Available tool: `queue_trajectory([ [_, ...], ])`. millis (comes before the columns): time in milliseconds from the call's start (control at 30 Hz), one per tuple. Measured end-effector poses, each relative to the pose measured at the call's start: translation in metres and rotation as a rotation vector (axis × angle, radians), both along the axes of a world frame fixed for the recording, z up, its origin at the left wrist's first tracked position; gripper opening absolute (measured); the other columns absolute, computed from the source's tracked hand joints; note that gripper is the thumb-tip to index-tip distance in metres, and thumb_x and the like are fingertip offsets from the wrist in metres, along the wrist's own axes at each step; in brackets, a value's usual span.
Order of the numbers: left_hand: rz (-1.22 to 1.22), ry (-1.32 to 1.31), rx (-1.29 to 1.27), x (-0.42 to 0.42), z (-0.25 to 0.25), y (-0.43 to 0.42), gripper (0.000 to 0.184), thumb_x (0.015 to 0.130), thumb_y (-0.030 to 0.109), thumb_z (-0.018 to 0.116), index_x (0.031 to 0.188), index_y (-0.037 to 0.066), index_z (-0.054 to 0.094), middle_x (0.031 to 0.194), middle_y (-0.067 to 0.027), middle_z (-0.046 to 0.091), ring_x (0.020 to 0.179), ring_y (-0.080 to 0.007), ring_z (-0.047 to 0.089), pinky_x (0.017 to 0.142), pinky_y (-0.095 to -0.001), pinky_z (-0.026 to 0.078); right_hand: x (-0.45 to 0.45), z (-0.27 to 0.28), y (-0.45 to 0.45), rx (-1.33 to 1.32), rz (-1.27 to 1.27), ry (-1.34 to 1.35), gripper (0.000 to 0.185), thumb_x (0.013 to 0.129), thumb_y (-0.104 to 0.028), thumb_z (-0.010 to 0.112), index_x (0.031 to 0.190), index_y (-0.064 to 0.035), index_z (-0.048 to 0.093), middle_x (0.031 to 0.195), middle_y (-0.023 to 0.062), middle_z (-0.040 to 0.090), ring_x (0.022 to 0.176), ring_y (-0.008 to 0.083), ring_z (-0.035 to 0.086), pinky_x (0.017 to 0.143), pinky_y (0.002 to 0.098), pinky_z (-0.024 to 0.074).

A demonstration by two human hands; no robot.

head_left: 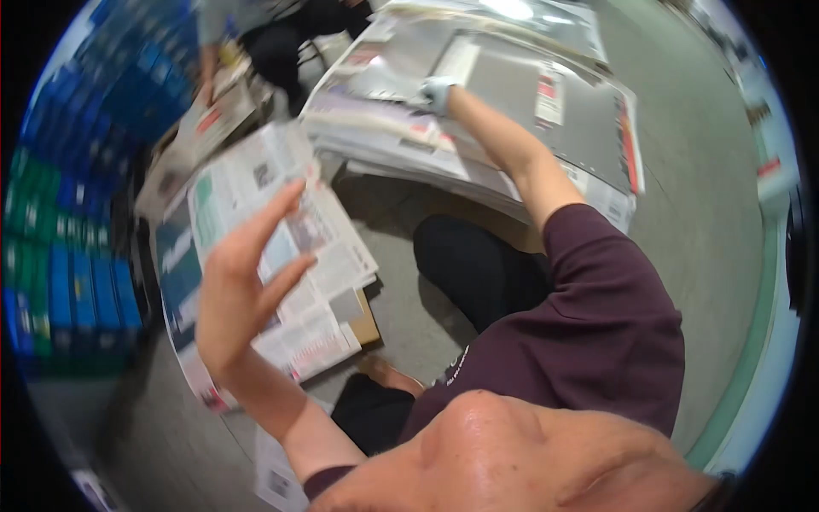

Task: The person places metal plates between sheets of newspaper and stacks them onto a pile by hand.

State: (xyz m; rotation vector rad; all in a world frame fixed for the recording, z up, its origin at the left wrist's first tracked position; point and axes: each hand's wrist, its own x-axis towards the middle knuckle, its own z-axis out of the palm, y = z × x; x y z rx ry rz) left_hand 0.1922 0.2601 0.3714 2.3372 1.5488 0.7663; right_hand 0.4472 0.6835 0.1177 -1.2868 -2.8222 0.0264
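Observation:
My left hand (239,286) is in the air over a pile of newspapers (328,218) on the left. Its thumb and fingers are spread apart, and nothing is between them. My right arm stretches out to a wide stack of large printed sheets (388,128). A big grey, shiny sheet (503,81) lies on top of that stack. At the near left edge of the grey sheet is my right hand (439,94), pale as if gloved, with its fingers curled. What those fingers hold, if anything, is too small to make out.
Blue boxes (90,286) and green boxes (38,200) are stacked along the left. Behind the newspapers, another person's hand (206,90) touches more papers (213,124). My knee (478,264) is between the two piles, above a grey floor (682,196). A cardboard piece (367,320) sticks out under the newspapers.

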Motion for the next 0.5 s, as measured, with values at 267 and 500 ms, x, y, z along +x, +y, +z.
queue_trajectory([
  [267, 0.777, -0.336, 0.400, -0.058, 0.020, -0.058, 0.056, 0.076, 0.000, 0.061, 0.131, 0.003, 0.048, 0.100, -0.0128, 0.064, 0.085, -0.0124, 0.059, 0.074, -0.0232, 0.047, -0.016, -0.038, 0.078, 0.047, -0.104, -0.317, 0.023, 0.078, -0.023, 0.056, 0.091, -0.0101, 0.070, 0.083, 0.0124, 0.067, 0.073, 0.0238, 0.063, 0.065, 0.0357, 0.0490],
  [500, 0.747, -0.492, 0.575, -0.143, 0.012, -0.115, 0.049, 0.082, 0.013, 0.066, 0.128, 0.002, 0.050, 0.098, -0.0095, 0.066, 0.087, -0.0118, 0.060, 0.078, -0.0232, 0.046, -0.052, 0.022, 0.010, -0.097, -0.248, -0.157, 0.032, 0.077, -0.020, 0.052, 0.097, 0.0000, 0.067, 0.105, 0.0247, 0.060, 0.100, 0.0396, 0.059, 0.083, 0.0415, 0.0480],
])
